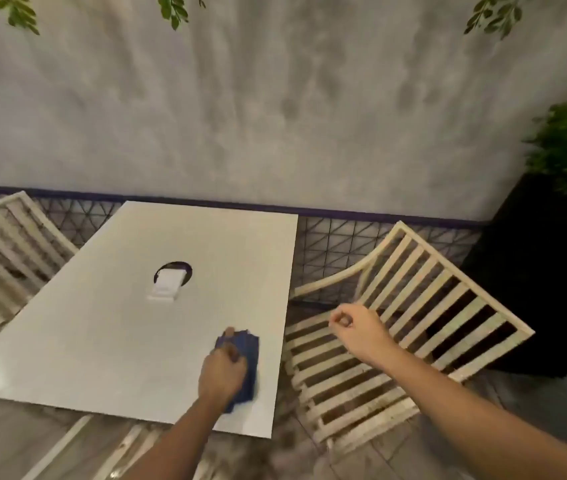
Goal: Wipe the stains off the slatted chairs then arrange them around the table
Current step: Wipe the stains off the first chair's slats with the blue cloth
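A white rectangular table fills the middle of the view. On its near right corner lies a blue cloth, and my left hand grips it from above. To the right of the table stands a cream slatted chair, turned at an angle, with dirty marks on its seat slats. My right hand hovers over the chair's seat with its fingers loosely curled, holding nothing. A second slatted chair stands at the table's left side. Part of a third chair shows under the table's near edge.
A white napkin holder sits in the table's middle. A grey wall with a dark baseboard runs behind. A black planter with green foliage stands at the right, behind the chair. The floor is patterned tile.
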Available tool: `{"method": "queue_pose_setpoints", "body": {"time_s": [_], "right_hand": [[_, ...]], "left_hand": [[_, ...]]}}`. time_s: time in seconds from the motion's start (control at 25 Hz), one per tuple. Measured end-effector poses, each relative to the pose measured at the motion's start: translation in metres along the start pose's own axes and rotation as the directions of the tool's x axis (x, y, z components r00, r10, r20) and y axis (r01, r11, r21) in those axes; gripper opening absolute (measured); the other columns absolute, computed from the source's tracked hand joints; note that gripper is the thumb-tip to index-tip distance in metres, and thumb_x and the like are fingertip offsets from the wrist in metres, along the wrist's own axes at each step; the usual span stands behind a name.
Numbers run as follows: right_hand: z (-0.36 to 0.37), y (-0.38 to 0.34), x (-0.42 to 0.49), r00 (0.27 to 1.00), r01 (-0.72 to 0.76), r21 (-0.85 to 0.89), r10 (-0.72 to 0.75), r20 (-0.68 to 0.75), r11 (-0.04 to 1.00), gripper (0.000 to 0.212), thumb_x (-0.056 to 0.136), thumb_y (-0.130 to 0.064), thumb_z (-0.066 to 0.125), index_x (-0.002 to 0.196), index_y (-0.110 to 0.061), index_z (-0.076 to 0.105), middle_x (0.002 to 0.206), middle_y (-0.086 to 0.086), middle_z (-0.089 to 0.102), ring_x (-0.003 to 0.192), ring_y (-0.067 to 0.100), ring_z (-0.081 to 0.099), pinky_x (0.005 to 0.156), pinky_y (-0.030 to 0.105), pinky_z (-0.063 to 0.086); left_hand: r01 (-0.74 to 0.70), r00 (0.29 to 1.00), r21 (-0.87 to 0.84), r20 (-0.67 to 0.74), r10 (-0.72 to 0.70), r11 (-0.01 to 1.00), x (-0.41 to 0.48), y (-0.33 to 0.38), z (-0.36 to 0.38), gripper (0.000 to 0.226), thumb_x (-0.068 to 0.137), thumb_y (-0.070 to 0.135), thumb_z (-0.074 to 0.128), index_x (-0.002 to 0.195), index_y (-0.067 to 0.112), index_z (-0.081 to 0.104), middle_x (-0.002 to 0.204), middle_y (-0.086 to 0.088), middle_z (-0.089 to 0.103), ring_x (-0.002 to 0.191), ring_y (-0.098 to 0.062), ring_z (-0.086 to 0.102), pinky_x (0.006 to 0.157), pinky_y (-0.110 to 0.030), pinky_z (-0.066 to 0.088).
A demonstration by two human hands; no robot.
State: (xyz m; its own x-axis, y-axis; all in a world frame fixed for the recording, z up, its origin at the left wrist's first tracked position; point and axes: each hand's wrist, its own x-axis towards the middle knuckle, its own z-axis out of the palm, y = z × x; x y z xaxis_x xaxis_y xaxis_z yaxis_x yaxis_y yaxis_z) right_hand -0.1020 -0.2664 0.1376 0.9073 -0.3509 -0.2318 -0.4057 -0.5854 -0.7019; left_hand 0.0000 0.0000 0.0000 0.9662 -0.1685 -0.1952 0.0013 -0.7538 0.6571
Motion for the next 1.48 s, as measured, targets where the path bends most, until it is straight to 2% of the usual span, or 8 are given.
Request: {"method": "queue_pose_setpoints", "body": {"time_s": [0.32,0.6,0.8,0.92,1.08,1.2,1.32,1.48], "right_hand": [[0.092,0.022,-0.007,0.942,-0.302,0.168,0.266,0.205,0.938,0.017,0.097,-0.02,0.062,0.113,-0.023,0.065,0.093,-0.003,0.061,0.077,0.01,0.059,0.06,0.018,0.046],[0.094,0.028,-0.031,0.851,-0.521,0.34,0.446,0.278,0.783,0.016,0.099,-0.015,0.059,0.111,-0.018,0.068,0.103,0.008,0.068,0.088,0.02,0.063,0.066,0.029,0.052],[0.089,0.042,-0.046,0.809,-0.586,0.397,0.482,0.335,0.707,0.015,0.101,-0.016,0.058,0.111,-0.017,0.069,0.112,0.01,0.066,0.095,0.02,0.061,0.084,0.036,0.055],[0.089,0.055,-0.053,0.861,-0.501,0.292,0.432,0.271,0.815,0.018,0.099,-0.023,0.064,0.116,-0.023,0.066,0.122,0.004,0.061,0.105,0.016,0.061,0.089,0.035,0.057],[0.089,0.057,-0.064,0.966,-0.228,0.089,0.214,0.149,0.97,0.062,0.091,-0.032,0.074,0.146,-0.031,0.045,0.134,-0.013,0.043,0.105,0.006,0.053,0.079,0.014,0.047],[0.091,0.066,-0.066,0.983,-0.08,-0.014,0.082,0.166,0.997,0.079,0.082,-0.05,0.077,0.149,-0.046,0.035,0.142,-0.026,0.034,0.128,0.0,0.036,0.103,0.02,0.039],[0.088,0.086,-0.066,0.981,-0.137,0.156,0.112,0.159,0.978,0.06,0.081,-0.049,0.078,0.135,-0.042,0.052,0.13,-0.019,0.059,0.119,0.002,0.057,0.102,0.034,0.054],[0.076,0.11,-0.066,0.978,-0.208,0.353,0.194,0.076,0.912,0.038,0.081,-0.033,0.084,0.114,-0.03,0.066,0.109,-0.008,0.07,0.1,0.008,0.068,0.085,0.032,0.06]], "left_hand": [[0.274,0.947,0.218,0.108,-0.302,0.937,0.037,-0.077,0.04,0.048,0.096,0.043,0.062,0.121,0.002,0.055,0.119,-0.019,0.061,0.106,-0.035,0.061,0.086,-0.035,0.051],[0.426,0.902,-0.103,0.125,-0.413,0.899,0.048,-0.058,0.031,0.032,0.098,0.029,0.063,0.09,-0.002,0.068,0.072,-0.005,0.061,0.064,-0.02,0.057,0.055,-0.028,0.043],[0.399,0.917,-0.439,0.211,-0.339,0.805,0.027,-0.035,0.026,0.021,0.096,0.019,0.064,0.093,-0.002,0.066,0.092,-0.012,0.07,0.087,-0.029,0.065,0.08,-0.046,0.055],[0.384,0.918,-0.607,0.33,-0.219,0.696,0.002,-0.009,0.025,0.02,0.098,0.014,0.065,0.087,-0.003,0.064,0.087,-0.014,0.074,0.082,-0.027,0.071,0.06,-0.033,0.053],[0.306,0.885,-0.559,0.466,-0.014,0.771,-0.038,0.034,0.038,0.016,0.1,0.021,0.064,0.095,0.006,0.069,0.092,-0.011,0.074,0.089,-0.025,0.072,0.066,-0.032,0.057],[0.226,0.826,-0.526,0.55,0.125,0.82,-0.062,0.06,0.049,0.017,0.1,0.033,0.063,0.103,0.017,0.069,0.107,-0.006,0.068,0.101,-0.024,0.068,0.077,-0.028,0.058],[0.234,0.781,-0.534,0.601,0.17,0.812,-0.076,0.085,0.051,0.019,0.103,0.035,0.059,0.112,0.022,0.068,0.12,-0.002,0.066,0.108,-0.017,0.067,0.074,-0.018,0.055],[0.214,0.813,-0.522,0.564,0.146,0.826,-0.085,0.114,0.064,0.015,0.104,0.032,0.055,0.107,0.023,0.067,0.107,0.002,0.07,0.092,-0.002,0.071,0.072,-0.016,0.054]]}}
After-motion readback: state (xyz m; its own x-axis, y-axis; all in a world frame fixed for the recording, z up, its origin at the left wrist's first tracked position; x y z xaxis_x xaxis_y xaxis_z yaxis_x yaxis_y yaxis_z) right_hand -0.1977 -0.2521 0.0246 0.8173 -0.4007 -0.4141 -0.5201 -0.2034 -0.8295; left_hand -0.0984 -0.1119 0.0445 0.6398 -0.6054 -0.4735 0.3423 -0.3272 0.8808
